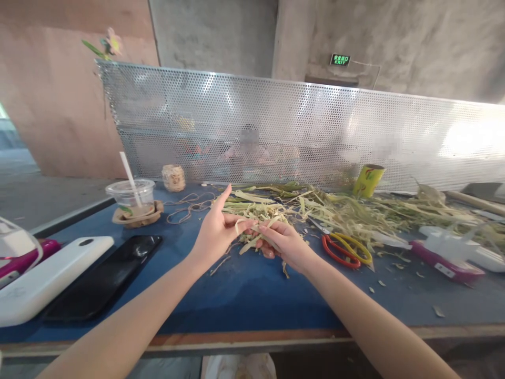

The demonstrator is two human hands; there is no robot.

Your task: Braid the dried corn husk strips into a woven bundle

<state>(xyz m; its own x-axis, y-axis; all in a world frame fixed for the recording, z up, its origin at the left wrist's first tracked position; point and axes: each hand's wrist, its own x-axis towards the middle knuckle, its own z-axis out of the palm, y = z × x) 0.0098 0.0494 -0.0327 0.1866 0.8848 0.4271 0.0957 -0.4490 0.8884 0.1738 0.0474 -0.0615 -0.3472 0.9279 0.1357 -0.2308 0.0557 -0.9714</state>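
My left hand [221, 226] pinches a pale green strip of dried leaf [254, 243] between thumb and fingers, its thumb or one finger sticking upward. Close against it, my right hand [283, 239] grips the same strip with closed fingers. Both hands meet over the middle of the blue tabletop [236, 300]. Just behind them lies a heap of shredded leaf strips [272, 210], which spreads off to the right. Scissors [347, 250] with one red and one yellow handle rest right of my right hand, blades partly under the leaves.
At left stand a plastic cup [132, 197] with a straw, a woven jar [173, 178], a black phone [106, 276] and a white power bank [59, 276]. A yellow can [369, 180] and a power strip [445, 262] are at right. A perforated metal screen [276, 126] closes off the back.
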